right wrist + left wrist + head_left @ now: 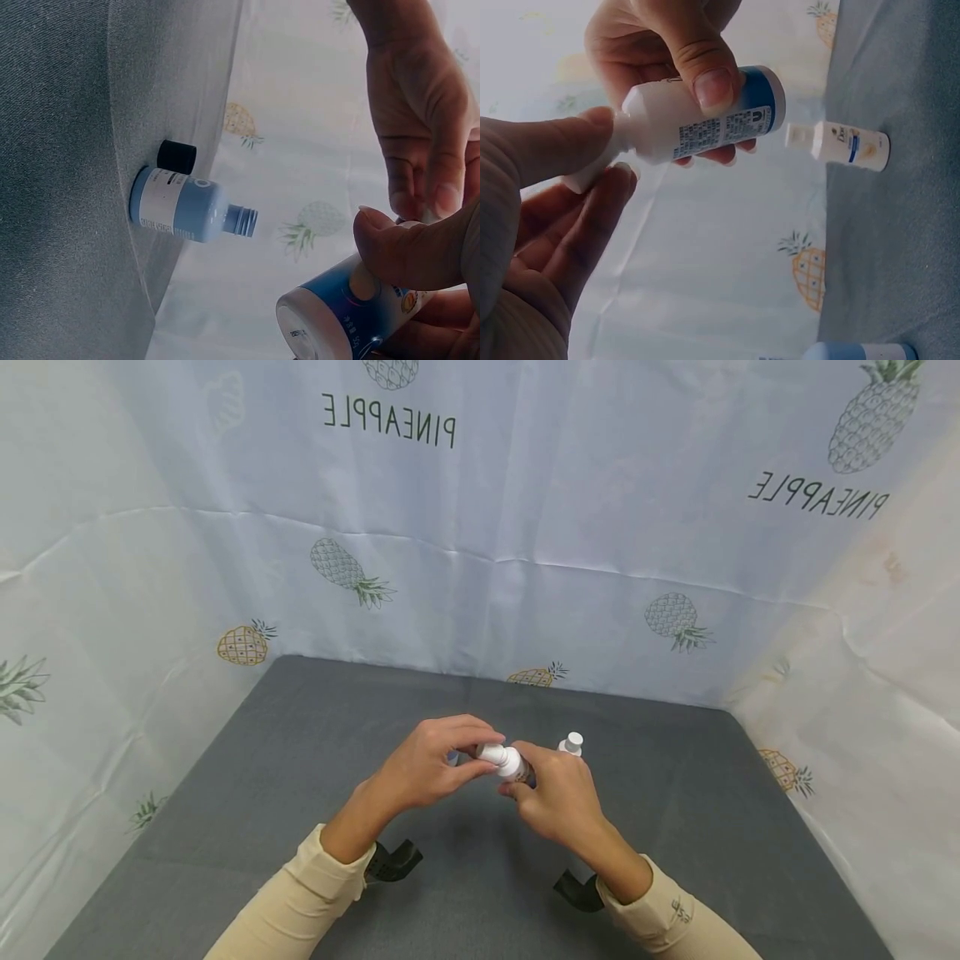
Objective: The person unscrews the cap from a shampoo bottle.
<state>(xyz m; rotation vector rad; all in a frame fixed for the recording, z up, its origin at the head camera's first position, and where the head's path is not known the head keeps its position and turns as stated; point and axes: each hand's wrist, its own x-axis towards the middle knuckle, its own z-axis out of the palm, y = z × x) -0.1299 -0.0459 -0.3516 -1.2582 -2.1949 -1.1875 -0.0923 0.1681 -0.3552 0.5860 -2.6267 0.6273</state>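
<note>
A small white-and-blue bottle [656, 124] is between my two hands, raised off the middle of the desk [315, 735] and tilted. My right hand [558, 793] grips its body, thumb on one side and fingers curled round the other. My left hand [427, 768] pinches the white cap [490, 753] between thumb and fingers; I cannot tell whether the cap is loose. Small print covers one side of the bottle's label, too blurred to read.

Just beyond my right hand, a white bottle [851, 148] with a white cap stands upright on the desk, partly hidden by that hand in the head view. A blue bottle [196, 206] with a pale label also stands upright, its threaded neck bare; my left hand mostly hides it from above. A black cap [177, 157] sits just beside it, and I cannot tell if they touch.

I wear beige sleeves [300, 902], with a black mount at each wrist. The desk is dark grey. Around it hangs pale fabric [465, 477] printed with pineapples and the word PINEAPPLE in mirrored letters.
</note>
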